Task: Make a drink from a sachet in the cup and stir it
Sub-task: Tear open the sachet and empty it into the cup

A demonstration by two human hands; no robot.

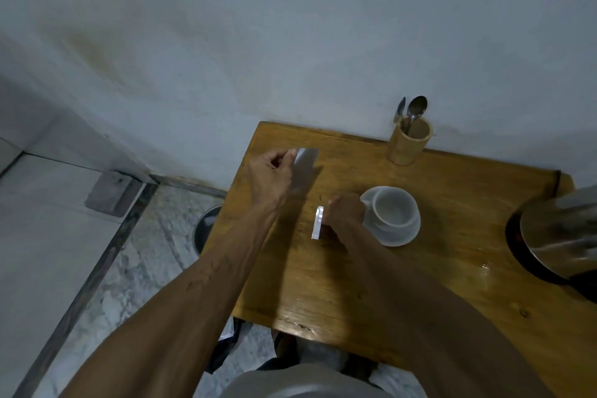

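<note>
A white cup (392,208) stands on a white saucer (400,236) in the middle of a small wooden table (355,281). I see no liquid in the cup. My left hand (271,176) holds a silvery sachet (305,168) above the table's left part. My right hand (345,212), just left of the cup, pinches a narrow silvery strip (317,223) that is separate from the sachet. A wooden holder (408,145) with two spoons (415,110) stands at the table's back edge against the wall.
A shiny metal kettle (562,233) on a dark base sits at the table's right edge. A small wet patch (484,268) lies in front of it. A metal bin (206,229) stands on the marble floor left of the table. The wall is close behind.
</note>
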